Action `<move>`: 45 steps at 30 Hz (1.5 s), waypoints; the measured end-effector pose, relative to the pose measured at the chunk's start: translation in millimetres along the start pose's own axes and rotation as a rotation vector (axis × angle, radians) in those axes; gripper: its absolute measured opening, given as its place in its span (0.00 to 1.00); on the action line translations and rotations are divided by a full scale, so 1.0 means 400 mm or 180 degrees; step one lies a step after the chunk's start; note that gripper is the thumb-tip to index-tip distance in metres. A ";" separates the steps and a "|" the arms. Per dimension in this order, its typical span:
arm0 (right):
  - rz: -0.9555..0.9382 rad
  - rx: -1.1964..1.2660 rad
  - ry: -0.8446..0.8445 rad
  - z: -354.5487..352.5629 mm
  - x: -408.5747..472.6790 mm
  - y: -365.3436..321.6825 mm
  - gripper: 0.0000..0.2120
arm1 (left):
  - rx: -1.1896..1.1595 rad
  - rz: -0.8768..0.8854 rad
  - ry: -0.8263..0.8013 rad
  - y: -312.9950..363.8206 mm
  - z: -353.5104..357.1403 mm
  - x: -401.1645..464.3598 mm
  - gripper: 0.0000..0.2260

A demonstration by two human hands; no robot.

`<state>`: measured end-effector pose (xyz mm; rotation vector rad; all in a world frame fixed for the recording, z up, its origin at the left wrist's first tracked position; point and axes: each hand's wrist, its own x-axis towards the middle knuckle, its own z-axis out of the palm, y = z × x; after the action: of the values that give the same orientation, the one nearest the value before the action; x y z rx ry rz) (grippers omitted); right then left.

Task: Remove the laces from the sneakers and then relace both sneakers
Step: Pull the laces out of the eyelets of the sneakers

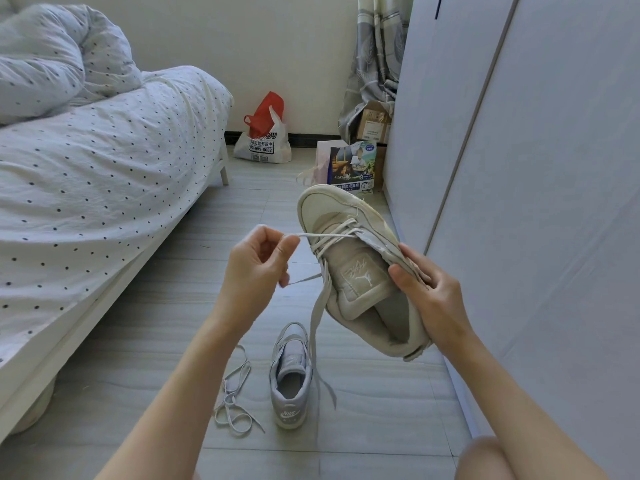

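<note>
Sneakers: 2 – beige suede high-top [360, 271], grey leather low-top [291, 375]
Laces: 2 – cream flat lace [317, 306], loose grey flat lace [233, 400]
Hands: 2 – left hand [256, 265], right hand [429, 292]
Bags: 3 – red/white plastic bag [263, 133], pale pink paper bag [323, 159] & printed pet-food pouch [353, 168]
Boxes: 1 brown cardboard box [372, 124]

Home bedroom: bed [104, 161], wardrobe [519, 168], curtain [375, 64].
</note>
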<state>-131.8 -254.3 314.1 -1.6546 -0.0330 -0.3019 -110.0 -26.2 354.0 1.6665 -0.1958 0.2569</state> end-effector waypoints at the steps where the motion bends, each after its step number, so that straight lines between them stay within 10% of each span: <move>1: -0.0005 -0.0021 0.0020 -0.002 0.001 0.001 0.28 | 0.0458 0.0097 0.0016 -0.007 -0.006 0.003 0.08; 7: 0.0007 -0.0195 0.0169 -0.018 0.003 0.001 0.28 | 0.2229 -0.0201 -0.0908 -0.040 -0.022 -0.004 0.05; 11: 0.0026 -0.0354 0.0145 -0.015 0.000 0.004 0.32 | 0.2325 -0.0043 -0.0638 -0.033 -0.023 -0.002 0.05; 21: 0.0129 -0.0660 0.0381 -0.025 0.015 0.022 0.39 | -0.0708 -0.0312 -0.0329 0.020 -0.032 -0.009 0.05; 26: 0.0200 -0.0834 0.0421 -0.032 0.021 0.034 0.39 | -0.1019 -0.0295 -0.0122 0.016 -0.022 -0.001 0.05; 33: 0.0473 -0.1296 0.0510 -0.061 0.040 0.081 0.31 | 0.1975 0.0075 -0.0291 -0.051 -0.037 0.001 0.04; 39: 0.0917 -0.1280 0.0876 -0.092 0.057 0.122 0.30 | 0.2590 -0.0703 -0.1317 -0.070 -0.067 -0.004 0.05; 45: 0.0994 -0.1388 0.0830 -0.094 0.060 0.131 0.29 | 0.2456 -0.0394 -0.0962 -0.051 -0.047 0.000 0.05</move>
<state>-104.8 -300.6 271.2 -2.0030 0.5150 -0.2962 -105.4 -5.4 336.5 2.4750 -0.2342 -0.0306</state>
